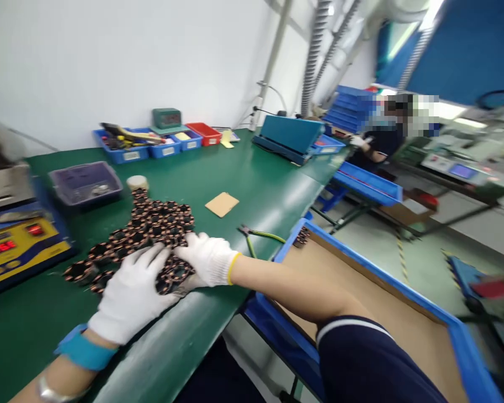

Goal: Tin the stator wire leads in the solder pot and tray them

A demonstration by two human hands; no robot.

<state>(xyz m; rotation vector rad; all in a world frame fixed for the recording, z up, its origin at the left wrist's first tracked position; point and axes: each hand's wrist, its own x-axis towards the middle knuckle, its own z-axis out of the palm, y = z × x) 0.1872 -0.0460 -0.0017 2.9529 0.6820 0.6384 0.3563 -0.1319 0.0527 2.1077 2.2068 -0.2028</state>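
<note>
Many small black-and-copper ring parts (155,219) are spread in a cluster on the green table (185,184). My left hand (132,291), in a white glove, rests at the near side of the cluster with its fingers apart over the parts. On the right edge of the cluster is my right hand (210,258), also gloved; its fingertips touch the parts and are partly hidden. Several parts lie between the two hands. Whether the right hand grips any of them cannot be made out.
Green-handled pliers (256,235) and a brown card (222,205) lie right of the cluster. A purple bin (86,183) and a yellow-blue device (21,246) stand left. A large blue tray (361,285) holds a few parts at right. Farther back, a person (378,140) works.
</note>
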